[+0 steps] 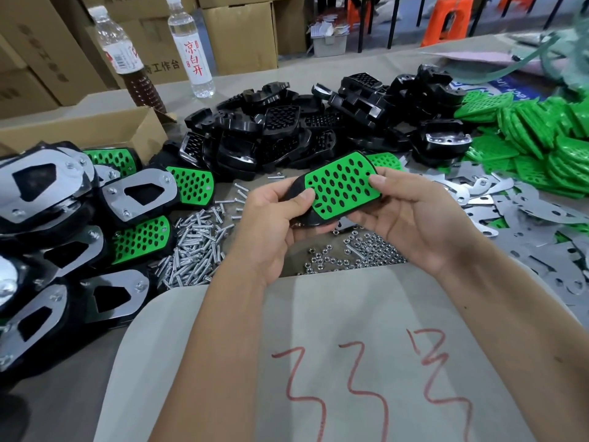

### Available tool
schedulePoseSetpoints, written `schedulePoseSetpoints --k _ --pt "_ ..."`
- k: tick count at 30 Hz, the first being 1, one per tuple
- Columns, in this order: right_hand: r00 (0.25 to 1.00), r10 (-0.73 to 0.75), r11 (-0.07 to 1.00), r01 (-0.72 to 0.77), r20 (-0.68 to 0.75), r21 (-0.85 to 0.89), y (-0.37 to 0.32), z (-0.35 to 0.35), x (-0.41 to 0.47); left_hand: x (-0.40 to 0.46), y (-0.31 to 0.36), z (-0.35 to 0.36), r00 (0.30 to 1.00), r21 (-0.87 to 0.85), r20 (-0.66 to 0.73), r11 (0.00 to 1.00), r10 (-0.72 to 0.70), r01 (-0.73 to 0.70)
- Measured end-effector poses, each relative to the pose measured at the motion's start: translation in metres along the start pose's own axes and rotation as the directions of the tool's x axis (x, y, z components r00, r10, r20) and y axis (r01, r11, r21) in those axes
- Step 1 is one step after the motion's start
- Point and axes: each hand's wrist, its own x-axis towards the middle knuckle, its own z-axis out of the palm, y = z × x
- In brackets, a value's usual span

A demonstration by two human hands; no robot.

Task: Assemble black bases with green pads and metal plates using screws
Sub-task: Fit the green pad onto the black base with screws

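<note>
**Both hands on one base and pad, mid-frame**

I see the left hand (271, 224) and right hand (411, 218) holding one black base (294, 189) with a green pad (342, 186) lying on top of it, just above the centre of the frame. The left thumb presses the pad's left edge, its fingers curled under the base. The right thumb pinches the pad's upper right corner, with the fingers wrapped beneath.

Open room is only in the lower middle, where a pale sheet (318, 330) with red marks lies under the forearms. Its upper edge meets a heap of screws (194, 250) at left centre and a scatter of nuts (350, 253) directly below the hands.

Finished units (63, 218) crowd the left edge. A pile of bare bases (302, 129) fills the upper middle. Loose pads (535, 135) stack at the upper right, and metal plates (526, 212) spread along the right edge, close beside the right wrist.

An open carton (95, 129) sits at upper left; I cannot tell what it holds. Two bottles (191, 49) stand behind it, the left one partly filled with a dark liquid, the right one with a clear liquid. Closed boxes (239, 33) line the top edge.
</note>
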Motion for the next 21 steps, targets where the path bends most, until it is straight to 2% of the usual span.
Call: schedulePoseSetpoints --k 11,18,21 --pt "0.994 0.095 0.994 -0.092 0.050 -0.067 0.001 0.003 -0.002 0.008 -0.011 0.000 0.965 0.131 -0.240 0.989 0.101 -0.071" --pt "0.998 0.024 0.994 -0.018 0.058 -0.104 0.005 0.012 -0.004 0.011 -0.007 0.002 0.961 0.048 -0.271 0.998 0.056 -0.045" --pt "0.997 0.044 0.995 -0.038 0.068 -0.097 0.006 0.014 -0.004 0.010 -0.004 -0.001 0.958 0.094 -0.263 0.991 0.112 -0.091"
